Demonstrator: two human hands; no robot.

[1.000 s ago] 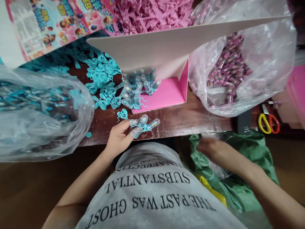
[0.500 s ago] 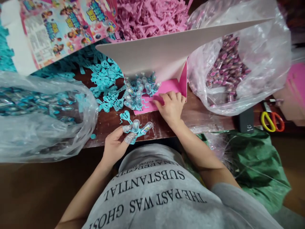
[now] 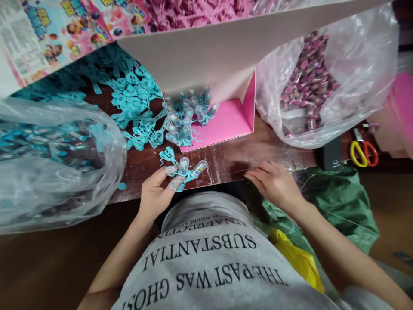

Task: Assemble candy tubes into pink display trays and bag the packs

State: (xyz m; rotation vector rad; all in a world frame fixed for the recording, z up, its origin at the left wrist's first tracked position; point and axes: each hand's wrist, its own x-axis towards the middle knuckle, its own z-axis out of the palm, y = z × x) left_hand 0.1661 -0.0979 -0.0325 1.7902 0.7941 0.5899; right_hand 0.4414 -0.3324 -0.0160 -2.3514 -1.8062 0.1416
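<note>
Head view: our left hand (image 3: 156, 196) is at the near edge of the wooden table (image 3: 232, 161), thumb and taped fingertips pinched on a small turquoise holder (image 3: 184, 171) carrying two clear capsules. The holder sits just in front of the open pink box (image 3: 226, 122). Our right hand (image 3: 274, 183) is to the right of the box's front, at the table edge, fingers loosely spread and flat, holding nothing. A cluster of finished capsule holders (image 3: 187, 118) lies at the left corner of the box. Loose turquoise cutouts (image 3: 135, 99) are left of the box; beyond them is a clear bag of turquoise parts (image 3: 48, 146). Right of the box is a clear bag of pink capsules (image 3: 309, 90); further right, yellow-and-orange scissors (image 3: 363, 153).
</note>
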